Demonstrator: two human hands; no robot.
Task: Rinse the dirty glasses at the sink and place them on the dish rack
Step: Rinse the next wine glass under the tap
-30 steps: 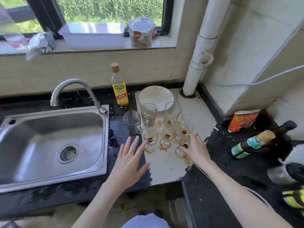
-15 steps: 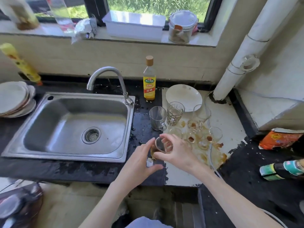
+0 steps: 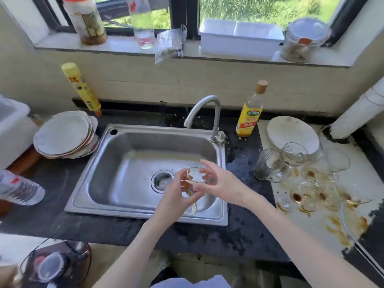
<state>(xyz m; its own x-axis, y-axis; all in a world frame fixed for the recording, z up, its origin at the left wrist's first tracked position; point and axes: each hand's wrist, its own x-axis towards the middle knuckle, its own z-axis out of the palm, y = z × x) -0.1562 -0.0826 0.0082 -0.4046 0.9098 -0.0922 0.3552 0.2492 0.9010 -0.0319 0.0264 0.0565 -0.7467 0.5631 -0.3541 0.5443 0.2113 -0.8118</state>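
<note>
Left hand (image 3: 176, 196) gripping a stained stemmed glass (image 3: 192, 181) over the near-right part of the steel sink (image 3: 116, 179), right hand (image 3: 220, 181) with loose fingers beside its rim, more dirty glasses (image 3: 307, 177) on the counter (image 3: 245, 231) at right

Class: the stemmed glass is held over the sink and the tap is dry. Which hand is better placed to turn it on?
Probably the right hand: its fingers look loose beside the small stemmed glass, nearer the curved steel tap. The left hand grips the glass.

Stemmed glass (image 3: 192, 179) tilted over sink (image 3: 133, 154), brown dregs inside; other dirty glasses (image 3: 311, 179) clustered upright on right surface (image 3: 324, 223).
</note>
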